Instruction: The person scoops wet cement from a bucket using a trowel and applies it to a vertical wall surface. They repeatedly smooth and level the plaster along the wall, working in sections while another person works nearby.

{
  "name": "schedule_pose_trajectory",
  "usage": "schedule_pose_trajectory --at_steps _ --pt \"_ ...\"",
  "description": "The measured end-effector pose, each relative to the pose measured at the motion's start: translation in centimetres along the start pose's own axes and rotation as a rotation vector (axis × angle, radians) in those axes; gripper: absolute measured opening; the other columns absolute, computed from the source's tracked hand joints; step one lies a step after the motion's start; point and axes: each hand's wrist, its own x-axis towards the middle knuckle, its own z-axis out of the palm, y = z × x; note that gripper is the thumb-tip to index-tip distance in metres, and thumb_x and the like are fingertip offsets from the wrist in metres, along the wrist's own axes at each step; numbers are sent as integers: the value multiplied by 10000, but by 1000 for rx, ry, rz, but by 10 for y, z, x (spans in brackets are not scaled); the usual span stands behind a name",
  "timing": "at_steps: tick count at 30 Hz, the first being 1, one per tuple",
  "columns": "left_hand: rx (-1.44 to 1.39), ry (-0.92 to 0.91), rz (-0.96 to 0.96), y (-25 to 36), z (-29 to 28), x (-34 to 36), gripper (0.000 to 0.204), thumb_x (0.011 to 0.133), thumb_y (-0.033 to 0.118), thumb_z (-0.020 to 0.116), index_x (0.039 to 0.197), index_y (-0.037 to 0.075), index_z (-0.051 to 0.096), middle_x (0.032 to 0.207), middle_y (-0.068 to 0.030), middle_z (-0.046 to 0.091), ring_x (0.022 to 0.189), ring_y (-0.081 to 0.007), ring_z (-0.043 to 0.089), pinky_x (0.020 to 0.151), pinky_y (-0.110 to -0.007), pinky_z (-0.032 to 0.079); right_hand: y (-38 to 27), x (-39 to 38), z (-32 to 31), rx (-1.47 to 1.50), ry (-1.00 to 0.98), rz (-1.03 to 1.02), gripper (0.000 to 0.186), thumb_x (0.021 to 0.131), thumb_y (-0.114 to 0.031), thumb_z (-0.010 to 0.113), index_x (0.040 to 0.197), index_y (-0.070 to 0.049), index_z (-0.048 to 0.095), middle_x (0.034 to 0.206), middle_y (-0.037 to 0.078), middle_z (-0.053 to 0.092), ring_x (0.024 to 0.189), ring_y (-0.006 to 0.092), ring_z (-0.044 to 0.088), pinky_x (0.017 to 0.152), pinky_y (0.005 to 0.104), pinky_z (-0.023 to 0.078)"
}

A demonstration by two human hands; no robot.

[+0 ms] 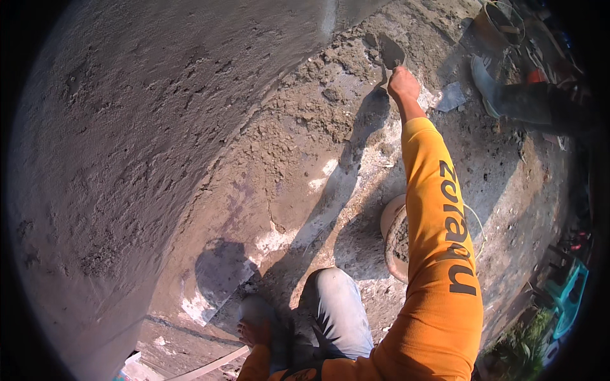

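My right arm, in an orange sleeve, reaches far forward. Its hand (404, 85) is closed around the handle of a trowel (391, 53), whose dark blade is over the loose mortar (337, 76) along the foot of the wall. The handle is mostly hidden in my fist. Close to my body, my left hand (255, 333) rests in shade at my left knee, fingers loosely apart and holding nothing I can see. A mortar bucket (395, 238) stands beside my right forearm, which covers part of it.
A rough plastered wall (140, 120) rises on the left. At the upper right are a second bucket (492, 28), another person's boot (484, 86) and a flat grey piece (450, 97). A turquoise plastic chair (570, 298) is at the right edge. A wooden strip (213, 364) lies near my left arm.
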Motion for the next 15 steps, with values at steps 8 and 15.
schedule_pose_trajectory --at_steps 8,15 --pt "-24 -1 34 -4 -2 3 1030 726 609 743 1451 -35 394 1441 -251 487 1376 -389 468 1111 -549 386 -42 -102 -18 -218 -198 -465 170 948 -46 505 1105 19 503 988 255 696 892 380 736 765 443 601" --pt "-60 34 1 -9 -5 4 1014 725 591 761 1432 -45 410 1397 -247 523 1336 -399 500 1070 -571 422 -46 -152 -72 -154 -207 -493 174 974 -73 481 1137 -16 504 967 243 695 867 386 736 725 475 588"
